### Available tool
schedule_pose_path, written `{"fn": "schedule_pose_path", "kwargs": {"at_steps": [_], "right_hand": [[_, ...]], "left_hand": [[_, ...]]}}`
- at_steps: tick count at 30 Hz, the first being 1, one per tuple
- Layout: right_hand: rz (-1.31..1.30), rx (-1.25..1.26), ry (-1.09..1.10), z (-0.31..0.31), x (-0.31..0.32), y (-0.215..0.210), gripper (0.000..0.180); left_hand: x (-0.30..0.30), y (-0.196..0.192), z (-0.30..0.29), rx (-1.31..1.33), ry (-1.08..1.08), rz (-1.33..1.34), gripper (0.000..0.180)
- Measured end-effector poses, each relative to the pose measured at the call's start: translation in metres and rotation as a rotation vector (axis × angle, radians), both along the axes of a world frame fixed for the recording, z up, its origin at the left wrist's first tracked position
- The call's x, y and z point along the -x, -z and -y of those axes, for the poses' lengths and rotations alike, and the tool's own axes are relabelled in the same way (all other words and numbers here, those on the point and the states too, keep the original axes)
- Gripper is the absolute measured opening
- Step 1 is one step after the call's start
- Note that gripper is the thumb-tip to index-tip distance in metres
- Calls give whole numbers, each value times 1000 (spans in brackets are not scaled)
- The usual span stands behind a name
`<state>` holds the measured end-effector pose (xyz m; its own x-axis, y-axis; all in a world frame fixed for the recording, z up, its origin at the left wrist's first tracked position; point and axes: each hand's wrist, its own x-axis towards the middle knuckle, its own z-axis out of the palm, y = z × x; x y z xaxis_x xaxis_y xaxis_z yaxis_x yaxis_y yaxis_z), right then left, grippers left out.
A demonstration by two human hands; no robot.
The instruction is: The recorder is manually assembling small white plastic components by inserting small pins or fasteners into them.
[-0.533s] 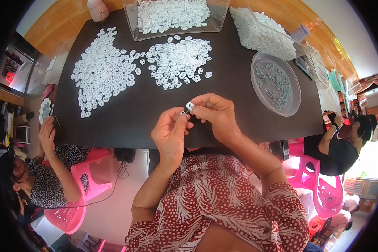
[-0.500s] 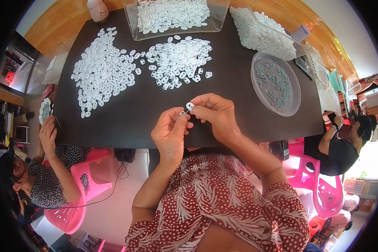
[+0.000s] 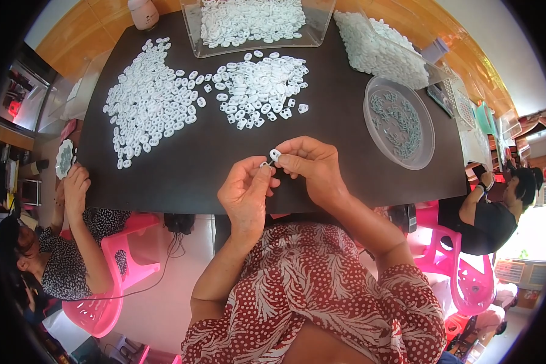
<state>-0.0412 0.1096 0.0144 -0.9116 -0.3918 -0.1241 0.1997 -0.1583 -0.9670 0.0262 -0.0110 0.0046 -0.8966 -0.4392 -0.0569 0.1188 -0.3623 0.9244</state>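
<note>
Above the near edge of the table my two hands meet, fingertips almost touching. My right hand (image 3: 314,168) pinches a small white oval plastic piece with a dark hole (image 3: 275,155) between thumb and forefinger. Close below it, the thumb and fingers of my left hand (image 3: 246,187) are closed on a small white piece (image 3: 264,164), mostly hidden by the fingertips. A thin link seems to run between the two pieces, too small to make out. Beyond my hands lie a pile of white oval two-hole pieces (image 3: 155,100) and a second pile of white pieces (image 3: 261,88).
To the right, a round clear dish (image 3: 411,163) holds small grey-green metal parts (image 3: 399,124). Clear bins with white pieces stand at the back (image 3: 315,39) and back right (image 3: 379,51). A pink jar (image 3: 143,14) is back left. People sit at left (image 3: 76,255) and right (image 3: 488,212).
My hands and the pieces in them stay almost still. At left, the other person's hand has shifted slightly near the table edge.
</note>
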Motion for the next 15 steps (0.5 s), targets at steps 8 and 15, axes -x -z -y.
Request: {"fn": "schedule_pose_path", "kwargs": {"at_steps": [8,15], "right_hand": [[-38,-25,10,0,-1,3,13],[-56,-19,15,1,-3,2,11]], "left_hand": [[-1,0,-2,11,-9,-7,13],[-1,2,-2,3,-21,-6,13]]}}
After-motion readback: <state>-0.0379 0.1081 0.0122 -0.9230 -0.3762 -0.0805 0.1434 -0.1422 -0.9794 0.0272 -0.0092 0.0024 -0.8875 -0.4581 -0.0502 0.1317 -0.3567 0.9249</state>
